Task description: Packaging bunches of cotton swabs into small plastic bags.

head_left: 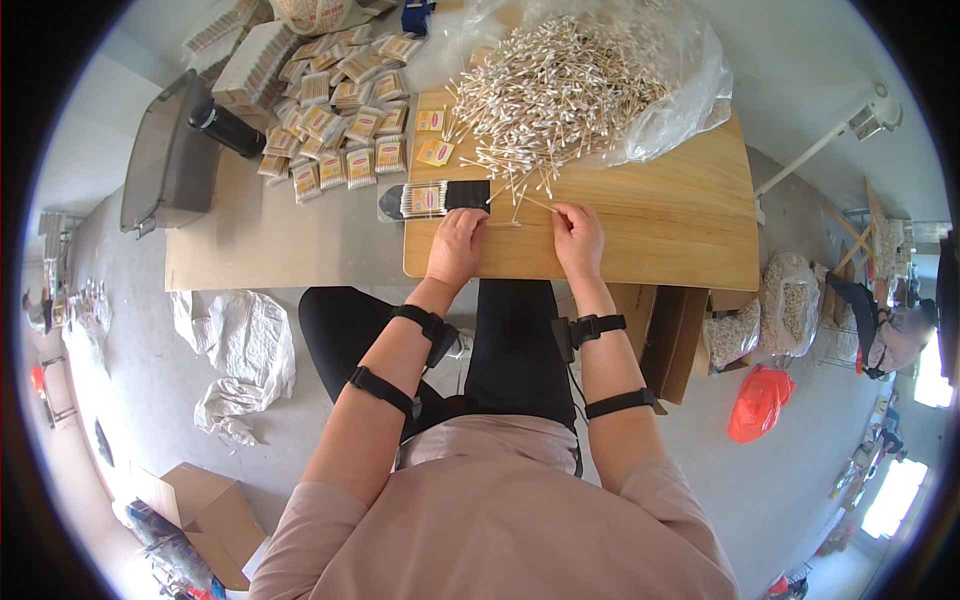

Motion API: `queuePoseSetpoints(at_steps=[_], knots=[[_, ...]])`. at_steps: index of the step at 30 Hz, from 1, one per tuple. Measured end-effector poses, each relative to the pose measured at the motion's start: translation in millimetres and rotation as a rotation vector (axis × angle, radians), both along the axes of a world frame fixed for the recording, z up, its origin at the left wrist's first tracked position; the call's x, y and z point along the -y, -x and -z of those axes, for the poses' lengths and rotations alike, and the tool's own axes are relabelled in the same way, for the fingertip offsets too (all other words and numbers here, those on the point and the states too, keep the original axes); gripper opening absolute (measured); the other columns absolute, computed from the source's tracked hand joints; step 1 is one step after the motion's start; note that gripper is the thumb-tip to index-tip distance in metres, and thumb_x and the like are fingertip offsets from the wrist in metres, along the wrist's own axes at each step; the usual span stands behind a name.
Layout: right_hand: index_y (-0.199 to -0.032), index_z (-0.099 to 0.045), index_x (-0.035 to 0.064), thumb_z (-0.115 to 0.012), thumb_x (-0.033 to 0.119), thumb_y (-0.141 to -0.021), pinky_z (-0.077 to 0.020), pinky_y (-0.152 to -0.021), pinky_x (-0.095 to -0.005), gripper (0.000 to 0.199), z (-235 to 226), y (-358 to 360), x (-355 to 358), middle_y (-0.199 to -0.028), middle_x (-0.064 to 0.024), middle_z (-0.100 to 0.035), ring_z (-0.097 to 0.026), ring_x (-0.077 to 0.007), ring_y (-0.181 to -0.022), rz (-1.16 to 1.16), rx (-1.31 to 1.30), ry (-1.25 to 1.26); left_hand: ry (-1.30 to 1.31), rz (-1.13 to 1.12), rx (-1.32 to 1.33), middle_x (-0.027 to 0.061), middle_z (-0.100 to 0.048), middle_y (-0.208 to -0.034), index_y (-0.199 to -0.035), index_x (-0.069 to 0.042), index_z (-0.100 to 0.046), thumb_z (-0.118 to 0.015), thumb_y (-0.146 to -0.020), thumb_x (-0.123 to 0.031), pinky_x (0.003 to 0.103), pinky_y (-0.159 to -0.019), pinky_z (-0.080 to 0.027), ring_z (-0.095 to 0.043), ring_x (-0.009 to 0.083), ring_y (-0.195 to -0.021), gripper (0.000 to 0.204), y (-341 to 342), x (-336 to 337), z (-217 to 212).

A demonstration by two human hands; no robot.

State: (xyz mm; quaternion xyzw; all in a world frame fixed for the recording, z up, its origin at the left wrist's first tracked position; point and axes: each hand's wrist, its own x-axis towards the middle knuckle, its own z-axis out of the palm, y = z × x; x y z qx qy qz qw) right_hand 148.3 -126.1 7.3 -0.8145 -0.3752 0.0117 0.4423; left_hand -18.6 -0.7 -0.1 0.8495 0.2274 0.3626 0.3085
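My left hand (458, 247) is closed at the table's near edge, beside a black holder (467, 194). A cotton swab (505, 224) sticks out to the right from its fingertips. To the right, my right hand (579, 240) pinches another cotton swab (538, 203), which points up and left toward a few loose swabs. On the holder's left part lies a clear packet of swabs (424, 198) with a yellow card. Beyond my hands a big heap of loose cotton swabs (560, 95) spreads over the wooden board (660, 225).
Many filled swab packets (345, 125) are piled at the far left, near a grey plastic bin (170, 150) and a black cylinder (228, 128). Two yellow cards (435, 152) lie by the heap. Clear plastic sheeting (690, 95) edges it. A red bag (761, 403) sits on the floor.
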Motion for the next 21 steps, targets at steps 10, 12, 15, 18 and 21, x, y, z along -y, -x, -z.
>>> queuePoseSetpoints(at_steps=[10,12,15,18,21], knots=[[-0.082,-0.065,0.0030,-0.066,0.003,-0.081,-0.0486,-0.059,-0.0347,0.002,6.1,6.0,14.5,-0.078,-0.0103,-0.060,-0.061,-0.0265,-0.067,-0.027,0.043,-0.061,-0.096,-0.065,-0.066,0.0088,-0.065,-0.090,-0.093,-0.007,-0.062,-0.061,-0.080,-0.001,0.040,-0.079,-0.049,-0.060,0.0294,-0.088,0.014,-2.1,-0.9,2.1],[-0.083,-0.064,0.0022,-0.065,0.003,-0.082,-0.0487,-0.060,-0.0340,0.002,4.1,6.9,19.3,-0.079,-0.0108,-0.059,-0.060,-0.0259,-0.067,-0.064,-0.005,-0.055,-0.095,-0.064,-0.083,0.0075,-0.065,-0.090,-0.093,-0.008,-0.062,-0.061,-0.078,-0.001,0.039,-0.079,-0.048,-0.061,0.0282,-0.088,0.016,-1.5,-1.0,2.4],[-0.084,-0.064,0.0014,-0.065,0.003,-0.082,-0.0484,-0.060,-0.0336,0.002,-0.4,6.8,26.2,-0.079,-0.0110,-0.060,-0.060,-0.0256,-0.067,-0.079,-0.081,-0.029,-0.081,-0.049,-0.064,0.0064,-0.066,-0.087,-0.090,-0.008,-0.063,-0.061,-0.078,-0.001,0.039,-0.079,-0.048,-0.061,0.0274,-0.087,0.014,-0.3,-1.2,2.0],[-0.085,-0.064,0.0018,-0.064,0.005,-0.084,-0.0482,-0.060,-0.0332,0.003,2.8,-1.6,31.6,-0.079,-0.0101,-0.060,-0.060,-0.0248,-0.067,-0.092,-0.150,-0.047,-0.032,-0.007,-0.075,0.0051,-0.066,-0.084,-0.087,-0.008,-0.064,-0.062,-0.078,-0.003,0.039,-0.078,-0.048,-0.061,0.0262,-0.087,0.010,1.0,-2.4,1.3],[-0.086,-0.065,0.0031,-0.065,0.007,-0.084,-0.0484,-0.061,-0.0343,0.005,-1.6,-9.9,33.1,-0.079,-0.0096,-0.061,-0.061,-0.0259,-0.069,-0.104,-0.104,0.064,-0.009,0.025,-0.087,0.0040,-0.066,-0.083,-0.086,-0.009,-0.064,-0.063,-0.079,-0.005,0.039,-0.079,-0.048,-0.061,0.0255,-0.087,0.008,1.7,-2.3,0.5]])
